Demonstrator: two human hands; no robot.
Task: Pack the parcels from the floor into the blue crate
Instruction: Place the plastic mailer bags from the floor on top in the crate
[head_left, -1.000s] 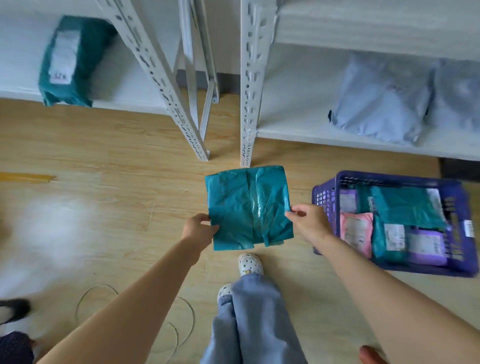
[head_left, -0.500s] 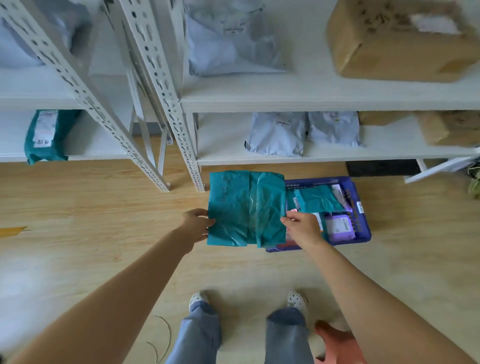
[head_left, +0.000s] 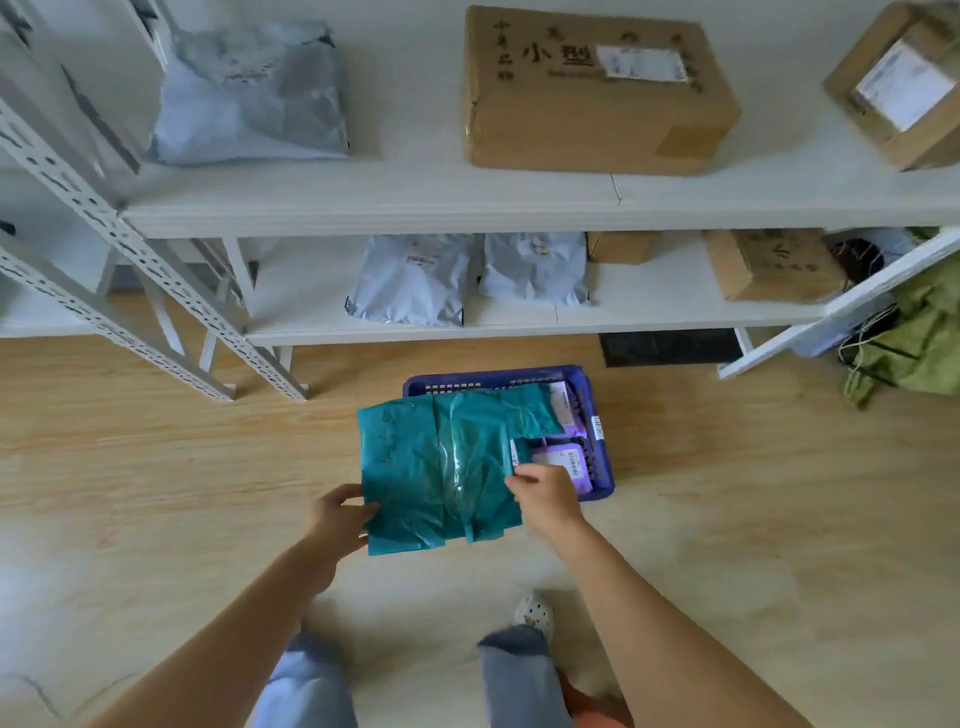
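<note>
**Held item:** teal parcel (head_left: 441, 467), a crumpled plastic mailer with a glossy taped seam down its middle. It is held flat between both hands above the floor. In view it overlaps the left part of the blue crate (head_left: 493, 378); contact with the crate cannot be told.

**Left hand** (head_left: 337, 519): fingers curled round the parcel's lower left edge.

**Right hand** (head_left: 545, 499): fingers bent, pinching the parcel's right edge.

**Blue crate:** stands on the wooden floor (head_left: 156, 467), just in front of the white rack (head_left: 363, 218). Contents showing at its right side:
- a second teal mailer (head_left: 530, 415) toward the back
- purple mailers (head_left: 566, 460) with white labels, beside and in front of it

The rest is hidden under the held parcel.

**Rack, upper shelf:** one grey mailer (head_left: 249, 93), one large cardboard box (head_left: 592, 104) with a white label, and one smaller box (head_left: 904, 83) at the right edge.

**Rack, lower shelf:** two pale mailers (head_left: 410, 280) lying side by side, with brown cartons (head_left: 774, 265) to their right.

**Floor, far right:** a green bag (head_left: 919, 343) beside the rack.
</note>
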